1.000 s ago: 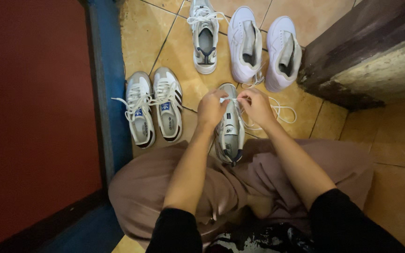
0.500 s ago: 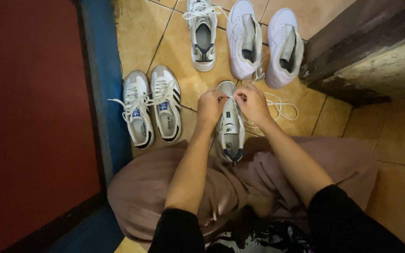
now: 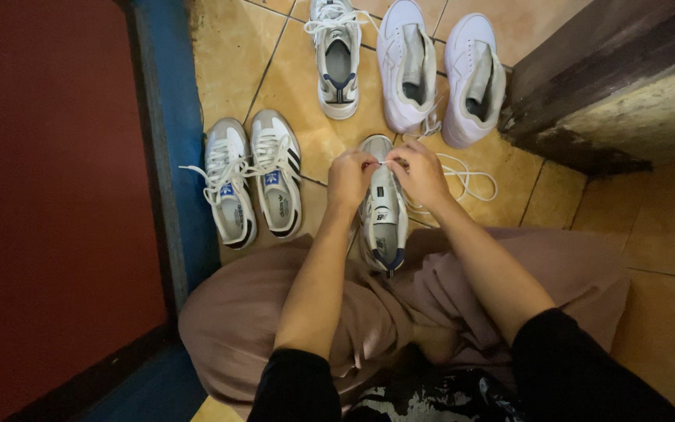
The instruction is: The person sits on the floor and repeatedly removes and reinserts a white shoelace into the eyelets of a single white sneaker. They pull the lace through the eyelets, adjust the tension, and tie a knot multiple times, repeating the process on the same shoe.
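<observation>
left hand [image 3: 351,180] pinching white lace [image 3: 462,178] | right hand [image 3: 419,173] likewise, seemingly | grey sneaker [image 3: 384,215] | blue tongue labels, left pair [image 3: 253,181]

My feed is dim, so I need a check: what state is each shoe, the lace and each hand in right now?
Grey shoe: on the floor between the knees, partly laced.
White lace: pinched by both hands, slack looped on the tiles.
Left hand: fingers shut on the lace.
Right hand: fingers shut on the lace.
Striped pair: laced, ends loose.
Matching grey shoe: laced.
White pair: unlaced, tongues up.
</observation>
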